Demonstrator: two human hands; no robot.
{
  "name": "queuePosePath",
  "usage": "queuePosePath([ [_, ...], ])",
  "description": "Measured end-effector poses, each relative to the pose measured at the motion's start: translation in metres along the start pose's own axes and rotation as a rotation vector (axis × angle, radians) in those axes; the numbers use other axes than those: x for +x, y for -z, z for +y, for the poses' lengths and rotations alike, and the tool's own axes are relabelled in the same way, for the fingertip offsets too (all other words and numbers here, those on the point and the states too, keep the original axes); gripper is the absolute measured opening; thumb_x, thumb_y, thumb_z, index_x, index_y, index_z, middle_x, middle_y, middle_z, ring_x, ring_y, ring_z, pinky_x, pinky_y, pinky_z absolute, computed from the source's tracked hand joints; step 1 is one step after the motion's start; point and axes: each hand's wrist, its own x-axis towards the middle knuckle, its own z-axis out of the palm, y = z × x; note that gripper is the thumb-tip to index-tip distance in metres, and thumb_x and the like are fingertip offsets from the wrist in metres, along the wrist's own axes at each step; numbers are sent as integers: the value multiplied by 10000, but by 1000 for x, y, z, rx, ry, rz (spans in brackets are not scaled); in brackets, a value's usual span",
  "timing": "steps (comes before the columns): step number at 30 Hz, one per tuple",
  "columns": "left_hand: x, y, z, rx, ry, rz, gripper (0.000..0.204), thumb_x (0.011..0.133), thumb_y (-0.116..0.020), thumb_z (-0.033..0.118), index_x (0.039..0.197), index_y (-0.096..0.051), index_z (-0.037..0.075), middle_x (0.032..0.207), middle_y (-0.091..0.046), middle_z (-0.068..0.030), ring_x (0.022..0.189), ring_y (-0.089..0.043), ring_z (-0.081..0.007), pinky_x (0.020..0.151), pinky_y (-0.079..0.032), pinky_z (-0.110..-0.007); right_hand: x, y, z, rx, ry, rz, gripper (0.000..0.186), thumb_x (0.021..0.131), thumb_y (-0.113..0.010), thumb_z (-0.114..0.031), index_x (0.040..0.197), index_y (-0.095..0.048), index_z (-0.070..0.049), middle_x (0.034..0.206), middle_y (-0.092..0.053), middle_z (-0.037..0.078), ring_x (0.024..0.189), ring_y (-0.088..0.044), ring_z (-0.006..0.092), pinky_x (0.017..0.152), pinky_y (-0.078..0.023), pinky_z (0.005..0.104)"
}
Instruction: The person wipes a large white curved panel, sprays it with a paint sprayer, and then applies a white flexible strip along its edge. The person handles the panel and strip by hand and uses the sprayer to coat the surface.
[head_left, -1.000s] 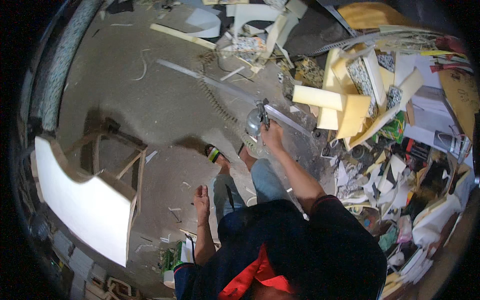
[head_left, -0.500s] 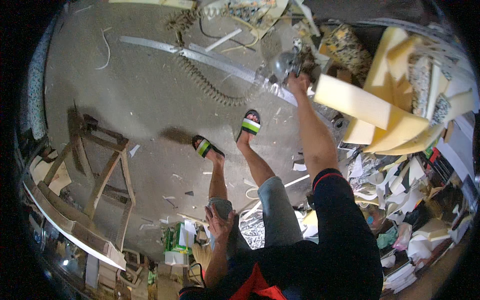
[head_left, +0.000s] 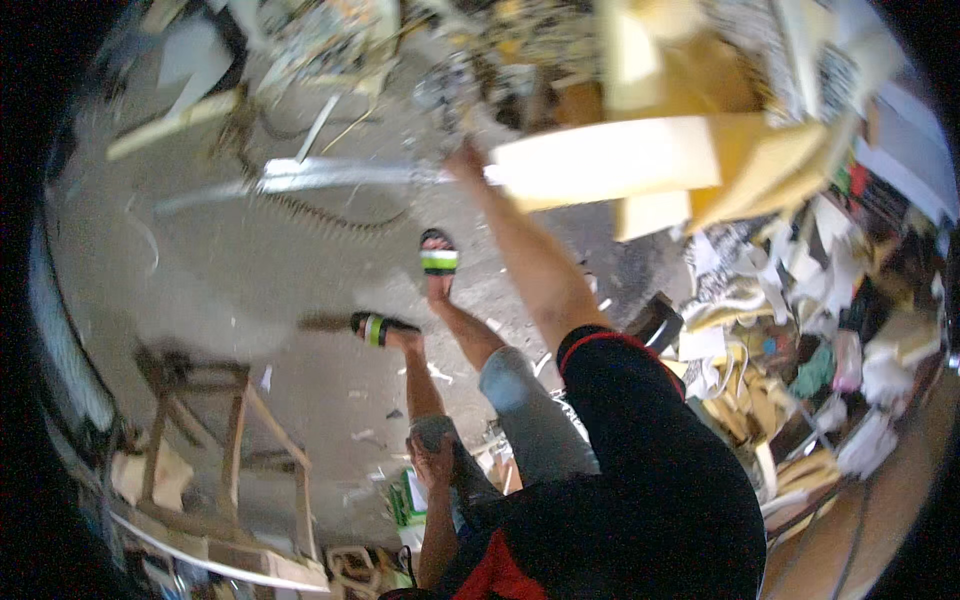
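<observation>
My right arm reaches far forward, and its hand [head_left: 465,160] is blurred by motion. The fingers appear closed round what looks like a spray gun [head_left: 442,88], a greyish, partly see-through shape just beyond the hand. A coiled hose [head_left: 330,214] runs over the floor toward that hand. Right beside it lies a pale yellow foam block [head_left: 610,160], brightly lit. A flat silvery strip [head_left: 345,173] lies on the floor to the hand's left. My left hand [head_left: 432,460] rests on my left knee, fingers apart, with nothing in it.
A wooden frame [head_left: 235,450] stands on the floor at the left. More foam pieces [head_left: 770,165] lie piled at the right, above a heap of offcuts and scraps [head_left: 740,400]. My sandalled feet [head_left: 438,255] are on the grey floor. A green and white box [head_left: 407,497] sits behind my left leg.
The whole view has swung, so the floor things and foam sit further left in it. My right hand is now more blurred and close beside the foam block. My left hand stays on the knee.
</observation>
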Motion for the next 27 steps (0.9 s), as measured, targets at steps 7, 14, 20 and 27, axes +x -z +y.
queuePosePath([
  [7,17,27,41,-62,-443,142,485,911,-702,372,1200,-621,-10,1236,-629,-251,1117,-610,-416,924,-497,-532,-259,33,113,-120,308,-469,376,865,-665,-370,1046,-692,-41,1042,-699,233,1007,-673,411,846,-543,519],
  [14,-3,95,133,-186,-575,81,256,974,-627,213,991,-693,-33,818,-702,-167,742,-699,-286,622,-541,-405,-498,74,307,-251,-90,-269,259,884,-619,-270,1079,-723,-135,1082,-704,175,1030,-678,342,850,-556,484],
  [20,12,156,141,177,-769,324,398,952,-672,356,1048,-695,-29,925,-715,-203,792,-705,-307,676,-554,-419,-738,106,356,521,-776,83,378,968,-554,-410,909,-707,-70,800,-713,158,626,-684,303,561,-563,431],
  [27,-11,164,137,399,-641,240,533,924,-670,497,1052,-657,-20,923,-680,-150,822,-648,-294,719,-498,-452,-891,38,346,891,-1095,21,460,990,-526,-419,859,-717,-21,688,-697,121,536,-669,255,466,-562,386],
])
